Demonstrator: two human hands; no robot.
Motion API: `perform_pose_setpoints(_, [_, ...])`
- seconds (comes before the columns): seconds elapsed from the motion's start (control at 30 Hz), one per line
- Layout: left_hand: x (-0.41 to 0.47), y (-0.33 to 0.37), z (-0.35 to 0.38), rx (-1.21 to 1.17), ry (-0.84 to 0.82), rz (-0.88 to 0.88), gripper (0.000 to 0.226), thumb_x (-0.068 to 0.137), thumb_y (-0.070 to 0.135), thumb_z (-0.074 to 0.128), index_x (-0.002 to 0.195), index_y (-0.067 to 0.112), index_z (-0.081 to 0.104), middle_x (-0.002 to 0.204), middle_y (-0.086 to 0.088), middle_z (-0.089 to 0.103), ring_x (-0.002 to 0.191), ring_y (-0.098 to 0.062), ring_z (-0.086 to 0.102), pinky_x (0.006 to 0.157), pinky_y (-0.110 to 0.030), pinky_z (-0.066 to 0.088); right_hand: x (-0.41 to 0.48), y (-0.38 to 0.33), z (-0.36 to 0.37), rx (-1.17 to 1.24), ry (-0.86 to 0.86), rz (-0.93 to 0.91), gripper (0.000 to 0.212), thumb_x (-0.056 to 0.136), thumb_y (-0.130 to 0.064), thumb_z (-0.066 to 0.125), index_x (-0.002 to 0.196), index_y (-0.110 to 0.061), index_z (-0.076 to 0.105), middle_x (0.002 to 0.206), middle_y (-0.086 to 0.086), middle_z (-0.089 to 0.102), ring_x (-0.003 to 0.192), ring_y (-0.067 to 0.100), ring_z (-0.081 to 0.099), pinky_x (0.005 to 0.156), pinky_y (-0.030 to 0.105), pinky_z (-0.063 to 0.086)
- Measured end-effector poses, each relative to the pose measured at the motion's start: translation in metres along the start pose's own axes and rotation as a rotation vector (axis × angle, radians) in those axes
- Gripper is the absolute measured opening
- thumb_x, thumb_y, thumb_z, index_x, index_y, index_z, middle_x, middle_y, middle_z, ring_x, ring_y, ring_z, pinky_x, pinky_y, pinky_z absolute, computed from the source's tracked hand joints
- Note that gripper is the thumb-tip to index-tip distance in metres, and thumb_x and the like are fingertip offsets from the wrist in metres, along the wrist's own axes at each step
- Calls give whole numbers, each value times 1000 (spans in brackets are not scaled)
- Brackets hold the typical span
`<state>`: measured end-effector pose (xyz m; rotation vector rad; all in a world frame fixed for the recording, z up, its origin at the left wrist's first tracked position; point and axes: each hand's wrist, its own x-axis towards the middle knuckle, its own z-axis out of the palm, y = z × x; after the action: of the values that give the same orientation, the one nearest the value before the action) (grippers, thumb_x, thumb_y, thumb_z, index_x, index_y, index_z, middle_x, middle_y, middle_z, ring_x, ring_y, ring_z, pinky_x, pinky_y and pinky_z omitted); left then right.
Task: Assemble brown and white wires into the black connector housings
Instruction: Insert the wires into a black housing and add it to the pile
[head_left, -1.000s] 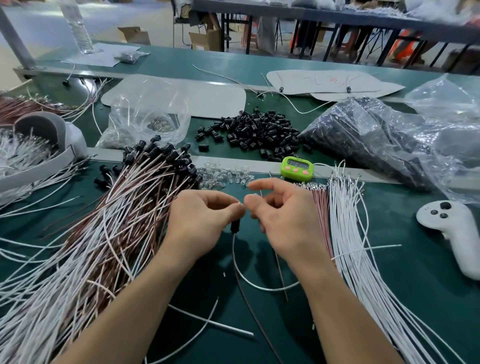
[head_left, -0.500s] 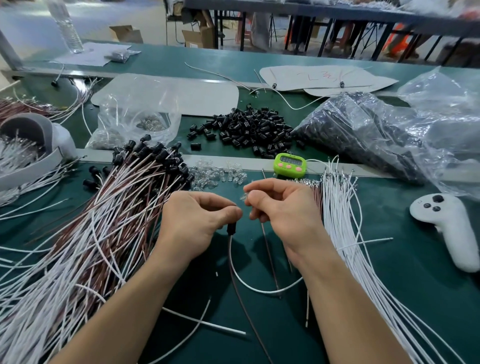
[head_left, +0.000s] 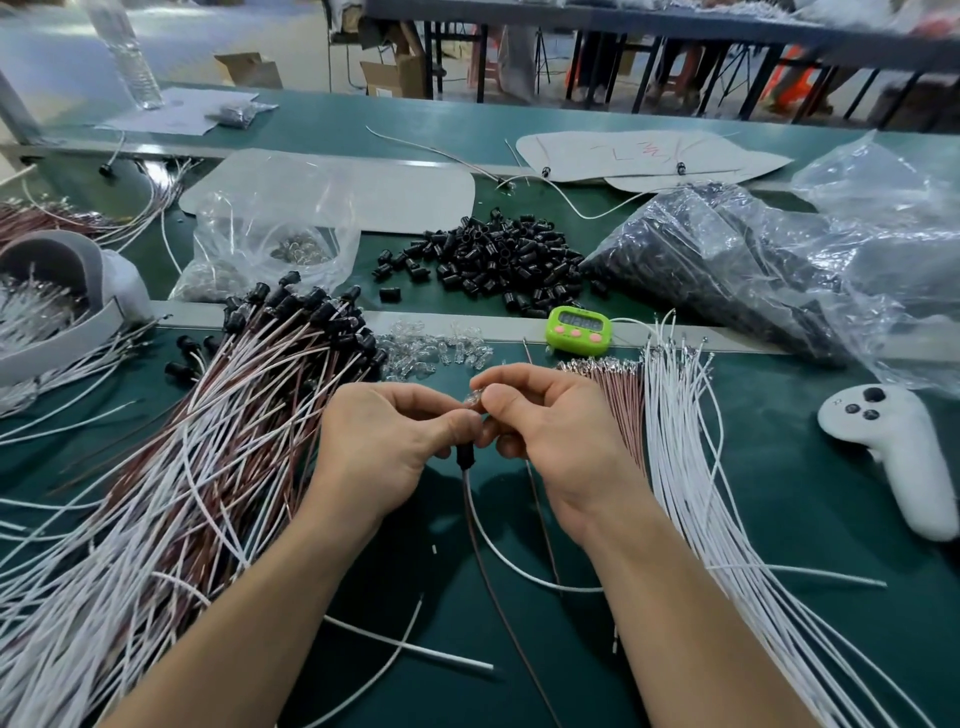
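Observation:
My left hand (head_left: 387, 447) pinches a black connector housing (head_left: 465, 456), from which a white wire (head_left: 514, 564) and a brown wire (head_left: 498, 603) hang down toward me. My right hand (head_left: 550, 431) meets it fingertip to fingertip and pinches a small clear bulb (head_left: 474, 399) just above the housing. Loose black housings (head_left: 498, 262) lie in a pile behind. Bare white wires (head_left: 691, 467) and brown wires (head_left: 615, 410) lie to the right. Finished wire pairs with housings (head_left: 208, 441) are heaped on the left.
Clear bulbs (head_left: 436, 351) are scattered beside a green timer (head_left: 579, 330). A white controller (head_left: 904, 452) lies at the right. Plastic bags (head_left: 753, 270) of parts fill the back right, another bag (head_left: 270, 244) the back left. A grey-white headset (head_left: 57, 301) sits far left.
My hands have closed together. The right hand's fingertips, apart from the left a second ago, now meet them over the housing with a clear bulb between them.

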<state>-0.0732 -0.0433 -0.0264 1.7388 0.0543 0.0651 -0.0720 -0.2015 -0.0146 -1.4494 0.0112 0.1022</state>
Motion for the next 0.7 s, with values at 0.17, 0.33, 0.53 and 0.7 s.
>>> perform_pose_setpoints(0.17, [1,-4,-3,65,41,-12,14,66,30,94,70,31,81,63,-2,74,52,-10,64,54,-23,50,0,0,1,12,11,20,18,95,4,64,87,-8,74,74,12,71,50,17,59,47,20,41])
perform_pose_setpoints(0.33, [0,-6,-1,172,106,-7,16,65,44,93,69,38,79,62,6,74,54,-9,67,54,-26,52,-1,0,1,-9,23,67,15,96,3,64,88,-5,73,69,7,69,47,15,58,44,18,40])
perform_pose_setpoints(0.53, [4,-6,-1,68,180,29,13,75,26,89,75,35,79,63,5,74,52,-1,59,53,-14,47,-1,2,3,-78,16,112,21,100,-1,59,87,-11,71,82,9,76,70,16,69,62,22,56])
perform_pose_setpoints(0.7, [8,-6,-1,-38,204,19,15,80,19,86,75,32,78,64,6,73,54,-2,59,56,-13,47,-6,-1,2,-72,-220,183,24,102,-1,56,85,-12,69,90,13,70,80,27,72,72,38,64])
